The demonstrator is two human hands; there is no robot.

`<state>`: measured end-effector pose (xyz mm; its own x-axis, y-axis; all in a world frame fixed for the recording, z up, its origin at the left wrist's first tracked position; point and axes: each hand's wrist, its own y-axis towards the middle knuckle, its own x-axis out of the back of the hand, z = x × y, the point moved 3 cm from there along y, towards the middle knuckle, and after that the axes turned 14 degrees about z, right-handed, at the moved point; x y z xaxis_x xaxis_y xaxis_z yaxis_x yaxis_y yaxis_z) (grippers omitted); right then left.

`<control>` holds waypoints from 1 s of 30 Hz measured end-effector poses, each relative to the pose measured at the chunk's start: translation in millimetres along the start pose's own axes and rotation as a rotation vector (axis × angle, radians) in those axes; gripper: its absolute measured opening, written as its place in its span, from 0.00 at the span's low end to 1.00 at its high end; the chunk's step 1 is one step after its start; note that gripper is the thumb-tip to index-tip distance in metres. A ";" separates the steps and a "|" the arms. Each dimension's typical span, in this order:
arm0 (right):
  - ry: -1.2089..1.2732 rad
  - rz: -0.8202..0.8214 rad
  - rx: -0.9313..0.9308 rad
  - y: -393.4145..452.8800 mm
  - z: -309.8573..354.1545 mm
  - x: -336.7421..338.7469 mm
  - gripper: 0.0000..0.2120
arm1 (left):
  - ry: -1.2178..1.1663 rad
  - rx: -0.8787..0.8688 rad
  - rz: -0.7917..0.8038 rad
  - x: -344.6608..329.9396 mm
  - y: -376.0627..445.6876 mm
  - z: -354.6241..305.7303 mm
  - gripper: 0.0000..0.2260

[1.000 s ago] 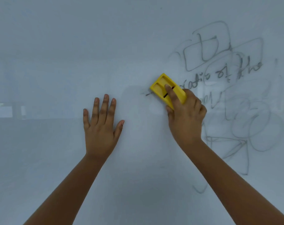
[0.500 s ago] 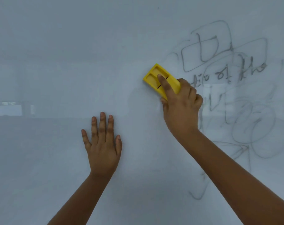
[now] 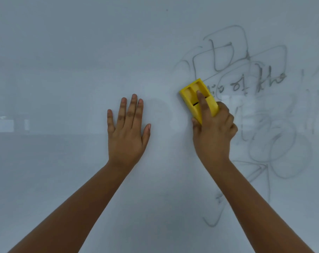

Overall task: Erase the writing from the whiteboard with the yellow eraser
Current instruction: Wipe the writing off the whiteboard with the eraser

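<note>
The whiteboard (image 3: 63, 52) fills the view. Grey writing and looping shapes (image 3: 261, 99) cover its right part, with the words "of the" legible. My right hand (image 3: 213, 132) grips the yellow eraser (image 3: 193, 94) and presses it flat on the board at the left edge of the writing, index finger lying along its back. My left hand (image 3: 127, 130) rests flat on the bare board to the left, fingers spread and pointing up, a short gap from the eraser.
The left and middle of the board show only faint smears and pale reflections of a room (image 3: 9, 123). More faded strokes (image 3: 219, 212) trail down below my right forearm.
The eraser went up and left, then came back down to the writing's edge. A short dash left of the words is gone. My left hand dropped lower, then returned up beside the eraser.
</note>
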<state>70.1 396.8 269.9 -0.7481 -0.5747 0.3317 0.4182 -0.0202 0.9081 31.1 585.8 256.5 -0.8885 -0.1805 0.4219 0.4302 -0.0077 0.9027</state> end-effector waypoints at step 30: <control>-0.031 0.102 0.083 -55.1 -55.3 -1.1 0.33 | -0.077 -0.034 -0.094 -16.8 -24.1 -67.2 0.23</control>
<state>76.5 353.3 205.4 -0.7198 -0.5447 0.4304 0.4502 0.1057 0.8867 46.4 523.0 221.9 -0.9342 -0.1012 0.3422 0.3487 -0.0544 0.9357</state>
